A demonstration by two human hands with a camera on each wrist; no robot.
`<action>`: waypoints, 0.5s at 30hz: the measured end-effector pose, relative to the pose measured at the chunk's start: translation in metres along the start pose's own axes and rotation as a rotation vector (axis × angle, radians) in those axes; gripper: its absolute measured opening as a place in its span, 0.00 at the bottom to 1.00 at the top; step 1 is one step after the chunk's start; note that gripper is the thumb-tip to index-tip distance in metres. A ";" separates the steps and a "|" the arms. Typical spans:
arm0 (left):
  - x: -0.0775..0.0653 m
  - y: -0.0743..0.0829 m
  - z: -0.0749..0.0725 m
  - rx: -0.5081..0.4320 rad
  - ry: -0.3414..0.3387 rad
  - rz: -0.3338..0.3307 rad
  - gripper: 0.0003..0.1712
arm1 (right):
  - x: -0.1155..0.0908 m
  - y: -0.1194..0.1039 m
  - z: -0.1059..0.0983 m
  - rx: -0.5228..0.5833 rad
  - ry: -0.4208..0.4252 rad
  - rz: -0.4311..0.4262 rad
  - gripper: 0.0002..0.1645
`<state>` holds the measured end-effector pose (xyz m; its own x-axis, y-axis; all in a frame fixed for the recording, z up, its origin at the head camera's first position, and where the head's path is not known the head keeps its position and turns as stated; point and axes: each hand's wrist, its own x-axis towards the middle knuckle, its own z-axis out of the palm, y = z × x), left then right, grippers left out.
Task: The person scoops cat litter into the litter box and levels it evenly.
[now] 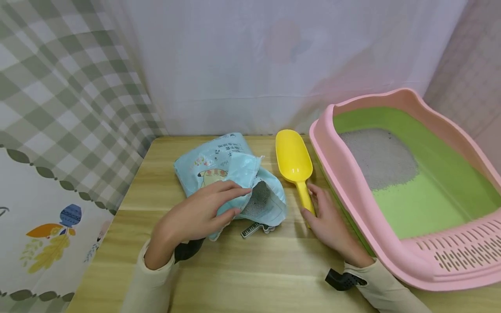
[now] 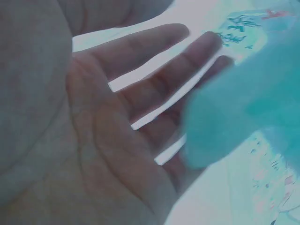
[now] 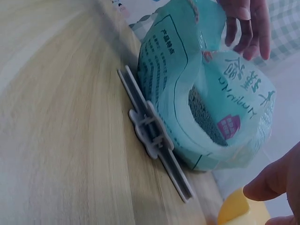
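Note:
A light blue bag [image 1: 211, 158] of grey cat litter [image 1: 258, 200] lies on the table, its torn mouth gaping toward the front right. My left hand [image 1: 203, 208] is at the bag's folded upper edge, its fingers extended and spread; the left wrist view shows the open palm beside the blurred bag. A yellow litter scoop [image 1: 293, 156] lies with its bowl pointing away. My right hand [image 1: 326, 217] holds its handle, thumb on the left side and fingers on the right. A bag clip [image 3: 152, 129] rests on the table in front of the bag.
At the right stands a large pink-rimmed litter box [image 1: 352, 169] with a green base and a heap of grey litter [image 1: 379, 158] inside. White cloth [image 1: 235, 65] hangs behind the wooden table [image 1: 250, 269]; checked cloth [image 1: 78, 65] hangs at the left.

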<state>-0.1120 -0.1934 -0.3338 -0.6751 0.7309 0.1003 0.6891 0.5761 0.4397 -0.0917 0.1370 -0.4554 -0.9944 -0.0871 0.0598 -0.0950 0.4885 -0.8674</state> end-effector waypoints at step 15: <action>-0.065 0.016 0.024 0.203 0.143 -0.311 0.61 | -0.001 -0.025 0.004 -0.035 0.067 -0.170 0.34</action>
<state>-0.0507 -0.2228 -0.3541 -0.8795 0.4606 0.1197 0.4749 0.8329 0.2843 -0.0877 0.1215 -0.4362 -0.9647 -0.1137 0.2374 -0.2620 0.5013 -0.8246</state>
